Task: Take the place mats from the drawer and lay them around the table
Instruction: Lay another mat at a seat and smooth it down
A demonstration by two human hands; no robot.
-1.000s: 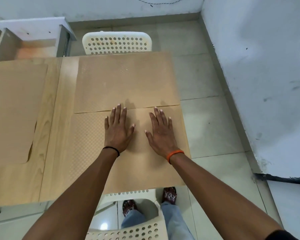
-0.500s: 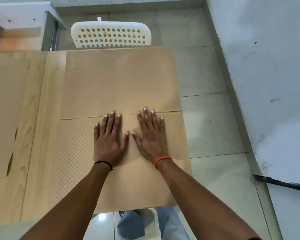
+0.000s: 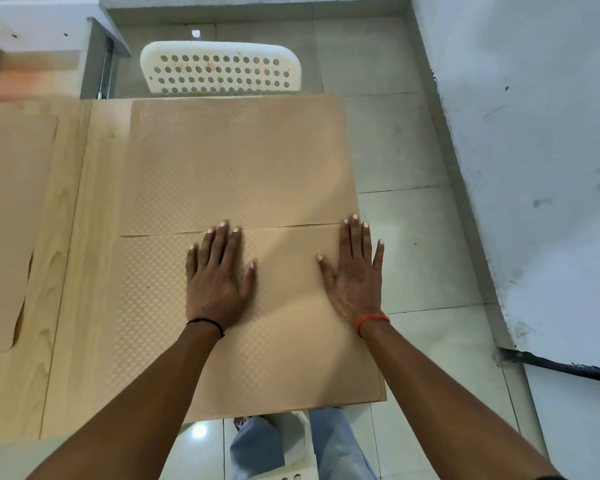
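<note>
Two tan textured place mats lie end to end on the right end of the wooden table point(image 3: 80, 271). The near mat point(image 3: 284, 358) lies under both my palms; the far mat point(image 3: 236, 164) reaches the table's far edge. My left hand point(image 3: 217, 275) rests flat near the near mat's middle, fingers spread. My right hand point(image 3: 354, 271) presses flat at the mat's right edge, its outer fingers over the edge. A third mat point(image 3: 7, 216) lies at the left, cut off by the frame.
A white perforated plastic chair point(image 3: 220, 69) stands at the table's far side. A white cabinet point(image 3: 42, 39) stands at the back left. A wall point(image 3: 534, 150) runs along the right, with tiled floor point(image 3: 406, 209) between it and the table. My legs show below the table's near edge.
My hands have spread apart across the near mat: the right hand slid out to the mat's right edge, while the left stayed near the middle.
</note>
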